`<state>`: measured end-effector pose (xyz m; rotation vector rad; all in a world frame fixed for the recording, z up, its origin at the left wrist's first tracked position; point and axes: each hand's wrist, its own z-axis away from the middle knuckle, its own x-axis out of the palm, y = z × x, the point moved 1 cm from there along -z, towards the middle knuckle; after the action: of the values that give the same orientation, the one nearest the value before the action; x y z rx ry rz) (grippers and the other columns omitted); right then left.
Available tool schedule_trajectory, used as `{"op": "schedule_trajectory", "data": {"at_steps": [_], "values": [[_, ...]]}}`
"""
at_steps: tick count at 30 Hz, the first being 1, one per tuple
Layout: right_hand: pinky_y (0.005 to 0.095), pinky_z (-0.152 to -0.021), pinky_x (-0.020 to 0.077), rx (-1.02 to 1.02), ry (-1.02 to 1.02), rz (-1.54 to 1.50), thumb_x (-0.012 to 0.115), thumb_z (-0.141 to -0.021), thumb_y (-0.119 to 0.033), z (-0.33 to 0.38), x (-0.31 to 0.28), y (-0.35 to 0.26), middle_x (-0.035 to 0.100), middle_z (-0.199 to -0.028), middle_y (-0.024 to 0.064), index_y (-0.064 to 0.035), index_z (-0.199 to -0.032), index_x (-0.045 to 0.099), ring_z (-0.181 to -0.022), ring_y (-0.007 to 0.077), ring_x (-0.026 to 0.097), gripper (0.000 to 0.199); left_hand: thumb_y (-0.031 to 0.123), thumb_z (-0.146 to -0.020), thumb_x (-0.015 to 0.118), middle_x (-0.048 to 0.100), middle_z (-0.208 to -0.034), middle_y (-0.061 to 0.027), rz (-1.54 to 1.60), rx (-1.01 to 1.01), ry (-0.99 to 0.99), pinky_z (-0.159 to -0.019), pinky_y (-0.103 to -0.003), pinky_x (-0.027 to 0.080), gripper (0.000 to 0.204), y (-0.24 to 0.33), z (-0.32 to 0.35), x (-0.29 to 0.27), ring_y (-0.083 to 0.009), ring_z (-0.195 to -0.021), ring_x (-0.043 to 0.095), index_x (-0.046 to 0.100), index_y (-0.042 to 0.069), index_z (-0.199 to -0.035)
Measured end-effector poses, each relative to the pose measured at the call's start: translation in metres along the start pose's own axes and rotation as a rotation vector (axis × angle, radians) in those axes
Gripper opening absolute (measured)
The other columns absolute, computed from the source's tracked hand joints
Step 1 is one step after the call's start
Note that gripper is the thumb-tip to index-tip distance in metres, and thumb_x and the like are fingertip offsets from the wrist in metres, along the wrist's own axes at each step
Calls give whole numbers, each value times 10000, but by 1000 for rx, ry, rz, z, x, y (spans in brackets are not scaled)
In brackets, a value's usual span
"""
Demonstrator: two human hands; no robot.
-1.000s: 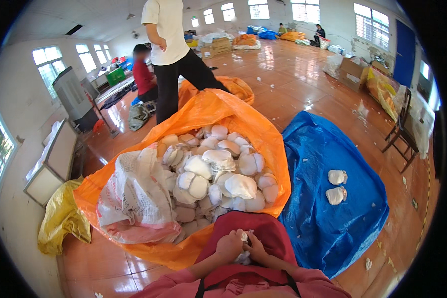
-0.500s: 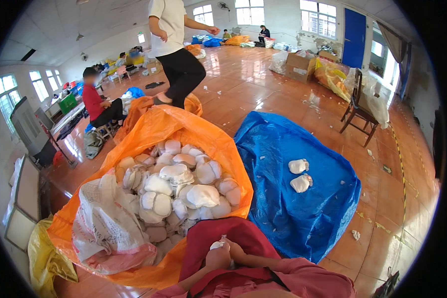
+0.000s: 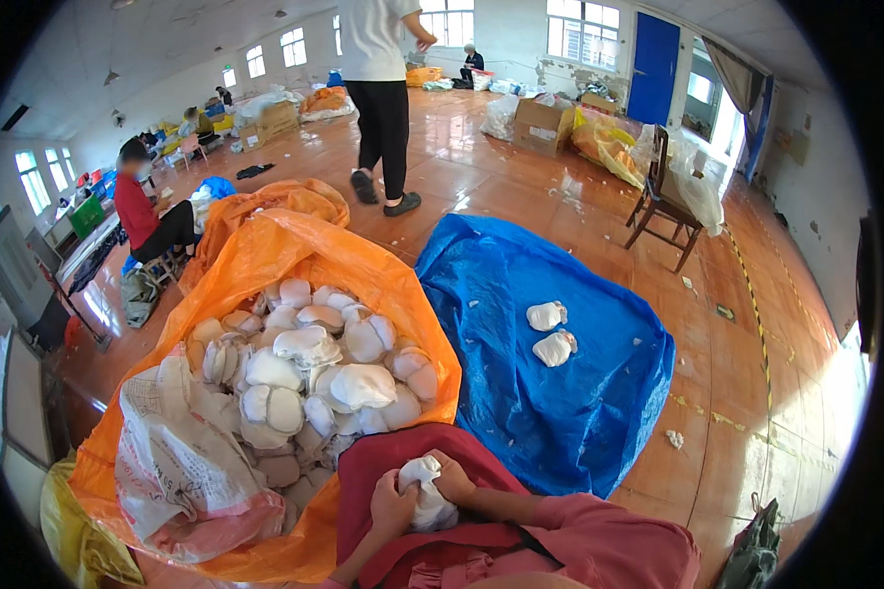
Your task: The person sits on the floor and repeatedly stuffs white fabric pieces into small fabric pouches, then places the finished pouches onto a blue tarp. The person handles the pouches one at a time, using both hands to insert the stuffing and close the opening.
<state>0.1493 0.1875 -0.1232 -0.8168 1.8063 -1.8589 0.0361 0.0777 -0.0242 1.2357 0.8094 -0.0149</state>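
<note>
A white cloth bundle (image 3: 430, 508) with a twisted top rests over my lap on a dark red cloth (image 3: 368, 466). My left hand (image 3: 391, 508) is closed around its left side. On the other side, the fingers of my right hand (image 3: 452, 478) grip the bundle near its top. To my left, an open orange sack (image 3: 422, 314) holds a heap of white and beige rounded pads (image 3: 270, 368), several in stacked bundles. Two similar white bundles (image 3: 555, 348) lie on the blue sheet (image 3: 501, 393) to my right.
A white woven bag (image 3: 182, 442) drapes over the near left part of the orange sack. Beyond the sacks a person in a white shirt (image 3: 373, 49) stands; another in red (image 3: 139, 211) sits at left. A wooden chair (image 3: 668, 206) and cardboard box (image 3: 540, 126) stand farther right.
My hands have come up and apart, so more of the white bundle shows between them. The walking person has moved right and away from the orange sack. My view has turned slightly right.
</note>
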Motion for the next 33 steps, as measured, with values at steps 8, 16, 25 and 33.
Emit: {"op": "schedule_trajectory", "data": {"at_steps": [8, 16, 25, 33], "values": [[309, -883, 484, 107, 3, 60, 665, -801, 29, 5, 13, -22, 618, -1028, 1, -78, -1116, 545, -979, 140, 590, 354, 246, -833, 670, 676, -896, -225, 73, -229, 26, -745, -428, 506, 343, -4, 9, -11, -343, -847, 671, 601, -43, -1005], [405, -681, 497, -15, 197, 432, 723, -783, -124, 9, -3, -14, 622, -798, 177, -63, -947, 551, -764, 321, 638, 245, 302, -793, 702, 663, -922, -251, 117, -239, -30, -774, -453, 501, 417, 1, 16, 9, -384, -904, 656, 591, -22, -1031], [310, -860, 501, 58, 113, -45, 639, -886, -80, 1, -5, -14, 627, -1053, 9, -83, -1120, 580, -957, 160, 609, 242, 216, -787, 771, 694, -960, -93, 430, -406, -217, -752, -311, 527, 414, -49, 5, 25, -172, -845, 660, 631, -34, -1086], [339, -1000, 447, 326, -254, -137, 633, -922, -160, 7, -3, -33, 611, -1256, 38, -86, -1333, 543, -1152, 157, 562, 427, 42, -842, 697, 690, -1021, -91, 640, -217, -49, -767, -313, 538, 279, -11, 11, -2, -161, -853, 658, 636, -24, -1106]]}}
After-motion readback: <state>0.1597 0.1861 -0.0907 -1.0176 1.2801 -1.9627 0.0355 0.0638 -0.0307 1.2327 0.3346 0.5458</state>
